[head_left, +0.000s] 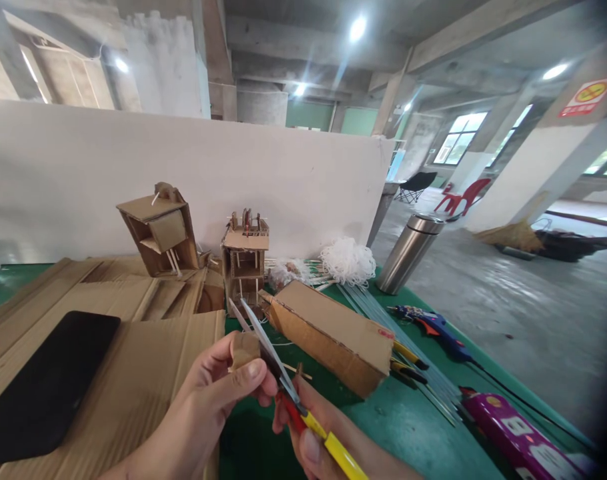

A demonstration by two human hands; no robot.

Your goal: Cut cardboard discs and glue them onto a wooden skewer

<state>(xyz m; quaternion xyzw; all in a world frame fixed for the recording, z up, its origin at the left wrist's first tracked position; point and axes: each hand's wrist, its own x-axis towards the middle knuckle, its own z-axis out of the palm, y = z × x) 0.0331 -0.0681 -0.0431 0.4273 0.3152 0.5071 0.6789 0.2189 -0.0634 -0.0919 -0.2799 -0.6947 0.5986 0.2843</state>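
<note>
Between the thumb and fingers of my left hand point(221, 387) is a small piece of brown cardboard point(245, 348). My right hand point(313, 427) grips scissors point(303, 415) with red and yellow handles. Their blades are slightly apart and point up and away, right beside the cardboard piece. Whether the blades touch the piece I cannot tell. Just beyond the scissors lies a long closed cardboard box point(336, 333) on the green table. Behind my hands stands a small cardboard structure with shelves point(246, 257), with cut cardboard shapes on its top.
Flat cardboard sheets point(173, 360) cover the left side, with a black tablet-like slab point(53, 387) and another cardboard structure point(158, 230) on them. To the right are a steel flask point(411, 253), a glue gun point(436, 330), clear sticks point(368, 307), a white string bundle point(347, 261) and a purple package point(518, 433).
</note>
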